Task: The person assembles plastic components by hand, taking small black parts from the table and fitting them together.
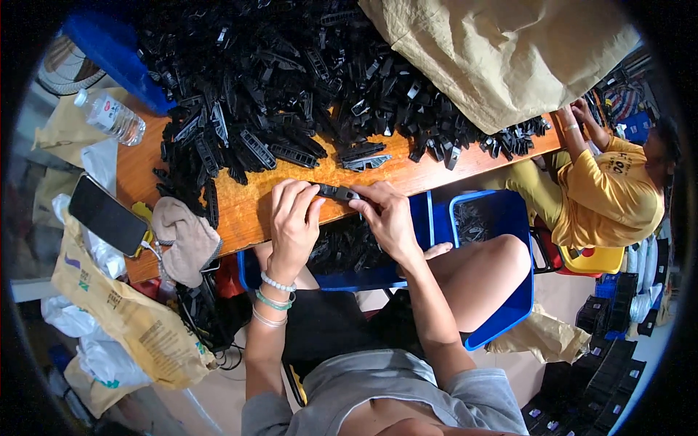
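Both my hands meet over the near edge of the wooden table (251, 195), holding one small black plastic part (334, 192) between them. My left hand (294, 211), with bracelets on its wrist, pinches the part's left end. At the other end, the fingers and thumb of my right hand (385, 218) close on it. The part lies about level, and my fingertips hide its ends. Just beyond my hands, loose black plastic parts (258, 149) of long, ribbed shape lie on the wood, with a big heap behind them.
Left are a water bottle (113, 116), a propped phone (107, 214) and a cloth (182, 240). Brown paper (502, 51) covers the heap's far right. Below the table edge, blue bins (502, 320) hold black parts. A co-worker in a yellow shirt (611, 196) sits at the right.
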`<state>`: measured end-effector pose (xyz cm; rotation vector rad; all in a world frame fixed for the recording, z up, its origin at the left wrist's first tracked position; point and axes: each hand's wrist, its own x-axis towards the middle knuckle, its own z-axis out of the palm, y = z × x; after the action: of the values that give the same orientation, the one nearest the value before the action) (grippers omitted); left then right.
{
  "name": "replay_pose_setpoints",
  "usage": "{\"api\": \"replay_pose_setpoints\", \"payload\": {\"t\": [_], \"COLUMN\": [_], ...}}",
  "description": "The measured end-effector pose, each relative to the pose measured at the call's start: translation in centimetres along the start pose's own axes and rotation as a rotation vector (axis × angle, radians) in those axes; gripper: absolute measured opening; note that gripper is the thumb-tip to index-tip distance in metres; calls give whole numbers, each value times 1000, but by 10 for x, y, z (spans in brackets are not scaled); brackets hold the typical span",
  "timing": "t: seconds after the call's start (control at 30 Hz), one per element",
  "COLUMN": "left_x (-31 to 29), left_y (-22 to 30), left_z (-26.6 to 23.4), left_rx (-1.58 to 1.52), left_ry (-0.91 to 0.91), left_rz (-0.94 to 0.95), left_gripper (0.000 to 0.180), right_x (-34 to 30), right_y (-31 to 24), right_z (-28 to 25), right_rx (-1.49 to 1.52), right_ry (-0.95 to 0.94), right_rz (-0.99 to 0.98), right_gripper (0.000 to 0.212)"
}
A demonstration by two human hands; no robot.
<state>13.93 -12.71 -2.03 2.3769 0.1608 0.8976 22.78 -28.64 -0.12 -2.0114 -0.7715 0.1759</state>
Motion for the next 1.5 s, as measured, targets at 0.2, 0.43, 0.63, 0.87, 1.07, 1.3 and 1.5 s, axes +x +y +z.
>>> {"api": "replay_pose_setpoints", "payload": {"t": [0.2, 0.43, 0.63, 0.87, 1.07, 1.3, 1.5], "left_x": [-2, 6, 35, 61, 37, 21, 14], "left_y": [-2, -2, -1, 24, 19, 4, -3], "left_z": [-1, -2, 5, 56, 33, 10, 11], "left_rx": [-68, -192, -222, 33, -147, -488, -295], "left_ry": [2, -45, -28, -225, -172, -110, -117], "left_rz": [0, -11, 34, 236, 56, -197, -13], "left_gripper": [21, 15, 12, 18, 26, 33, 23], "right_x": [4, 3, -13, 47, 51, 52, 61], "right_y": [3, 0, -1, 47, 62, 63, 61], "right_z": [3, 9, -27, -38, -31, -32, -31], "right_rx": [-69, -97, 69, -556, -612, -612, -743], "right_ry": [64, 49, -28, 575, 532, 486, 540], "right_rz": [-40, -101, -23, 87, 7, 37, 26], "right_gripper": [21, 24, 14, 16, 21, 36, 46]}}
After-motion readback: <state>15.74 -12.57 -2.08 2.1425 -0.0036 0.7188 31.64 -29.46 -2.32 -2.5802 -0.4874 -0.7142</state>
